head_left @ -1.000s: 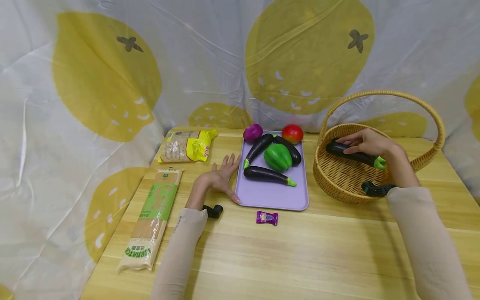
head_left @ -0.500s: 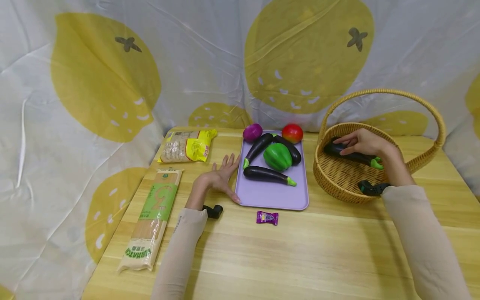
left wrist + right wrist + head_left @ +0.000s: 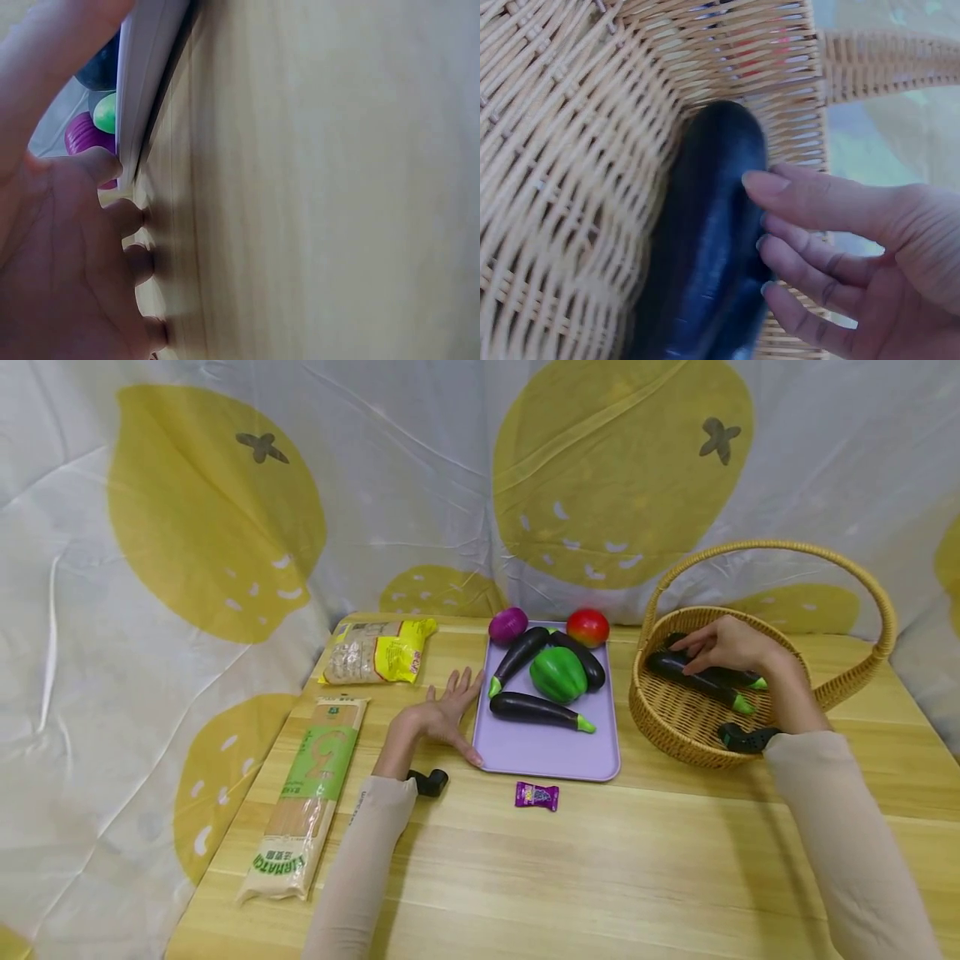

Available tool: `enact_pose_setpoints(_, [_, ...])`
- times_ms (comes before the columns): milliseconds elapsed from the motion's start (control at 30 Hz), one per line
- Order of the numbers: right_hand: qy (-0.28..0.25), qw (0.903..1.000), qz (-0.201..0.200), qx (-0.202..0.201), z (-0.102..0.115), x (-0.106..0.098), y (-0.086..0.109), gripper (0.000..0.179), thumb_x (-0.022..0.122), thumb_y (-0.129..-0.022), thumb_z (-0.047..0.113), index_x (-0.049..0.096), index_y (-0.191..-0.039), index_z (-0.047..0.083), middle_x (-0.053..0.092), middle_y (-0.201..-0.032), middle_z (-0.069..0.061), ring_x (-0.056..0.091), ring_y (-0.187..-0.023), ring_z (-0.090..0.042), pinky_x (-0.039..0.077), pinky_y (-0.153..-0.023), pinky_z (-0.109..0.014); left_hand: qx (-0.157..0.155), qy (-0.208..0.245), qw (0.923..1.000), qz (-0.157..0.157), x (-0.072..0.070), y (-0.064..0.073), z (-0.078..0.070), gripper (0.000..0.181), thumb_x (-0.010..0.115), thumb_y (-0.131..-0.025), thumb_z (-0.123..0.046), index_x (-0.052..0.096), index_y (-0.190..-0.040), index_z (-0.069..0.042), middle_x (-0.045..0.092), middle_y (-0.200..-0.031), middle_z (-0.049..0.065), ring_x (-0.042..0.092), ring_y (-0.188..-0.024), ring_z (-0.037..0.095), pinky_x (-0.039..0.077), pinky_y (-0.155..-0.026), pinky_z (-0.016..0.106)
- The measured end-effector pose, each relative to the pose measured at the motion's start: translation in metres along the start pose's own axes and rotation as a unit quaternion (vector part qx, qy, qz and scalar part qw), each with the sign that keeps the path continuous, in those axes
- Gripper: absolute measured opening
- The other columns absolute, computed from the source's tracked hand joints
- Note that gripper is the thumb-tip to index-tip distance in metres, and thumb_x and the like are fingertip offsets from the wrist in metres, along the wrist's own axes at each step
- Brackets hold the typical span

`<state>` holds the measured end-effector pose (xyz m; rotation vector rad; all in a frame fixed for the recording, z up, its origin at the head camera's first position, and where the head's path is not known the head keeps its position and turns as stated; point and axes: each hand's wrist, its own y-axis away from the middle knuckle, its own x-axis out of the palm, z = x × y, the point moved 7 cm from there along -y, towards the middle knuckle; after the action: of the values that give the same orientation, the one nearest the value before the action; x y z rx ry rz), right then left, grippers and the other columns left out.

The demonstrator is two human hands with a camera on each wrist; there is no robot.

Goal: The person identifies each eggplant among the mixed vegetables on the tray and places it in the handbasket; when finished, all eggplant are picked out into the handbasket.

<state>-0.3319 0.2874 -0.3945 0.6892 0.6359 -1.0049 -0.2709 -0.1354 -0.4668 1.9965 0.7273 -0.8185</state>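
Two eggplants (image 3: 712, 689) in basket (image 3: 675, 745), under loose-fingered right hand (image 3: 738, 647); splayed left hand (image 3: 438, 717) along left edge of tray (image 3: 543, 753).

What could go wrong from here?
The right hand is against eggplants lying together in the basket; a nudge may roll them. Rising, it could catch the arched handle. If the left hand bumps the tray beside it, the purple onion or red fruit at its far corners might roll off.
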Motion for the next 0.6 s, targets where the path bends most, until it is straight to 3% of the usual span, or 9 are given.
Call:
enact_pose_setpoints(133, [0.025,0.9996,-0.004,-0.008,0.012,-0.007,0.008,0.048,0.078,-0.093,0.017,0.066,-0.134,-0.004,0.075,-0.111,-0.019,0.068,-0.085,-0.008,0.056,-0.07,-0.023,0.0,0.002,1.0,0.0,0.001,0.0,0.0,0.154,0.095,-0.067,-0.053,-0.019,-0.164,-0.021,-0.029,-0.17,0.013,-0.028,-0.158,0.033,-0.015,-0.126,0.065])
enact_pose_setpoints(300, [0.053,0.9979,-0.001,-0.037,0.041,-0.01,0.024,0.046,0.071,-0.099,0.026,0.065,-0.139,0.005,0.074,-0.124,-0.017,0.071,-0.101,-0.017,0.054,-0.076,-0.019,-0.004,0.0,1.0,0.002,0.001,0.001,0.001,0.154,0.095,-0.067,-0.053,-0.02,-0.164,-0.021,-0.029,-0.17,0.013,-0.028,-0.158,0.033,-0.015,-0.126,0.065])
enact_pose_setpoints(500, [0.033,0.9954,-0.007,-0.09,0.085,-0.001,0.04,0.039,0.064,-0.104,0.021,0.064,-0.141,0.008,0.075,-0.125,-0.011,0.069,-0.101,-0.002,0.052,-0.077,-0.017,-0.004,0.002,1.0,0.004,0.0,0.001,-0.001,0.154,0.095,-0.067,-0.052,-0.02,-0.164,-0.022,-0.03,-0.17,0.012,-0.028,-0.158,0.032,-0.016,-0.126,0.064])
enact_pose_setpoints(600, [0.024,0.992,-0.03,-0.12,0.107,0.01,0.044,0.039,0.065,-0.103,0.019,0.063,-0.141,0.009,0.075,-0.124,-0.01,0.069,-0.101,-0.005,0.053,-0.079,-0.02,-0.004,0.001,1.0,0.004,0.0,0.001,-0.001,0.154,0.095,-0.067,-0.052,-0.02,-0.164,-0.022,-0.029,-0.17,0.012,-0.028,-0.158,0.032,-0.016,-0.126,0.064])
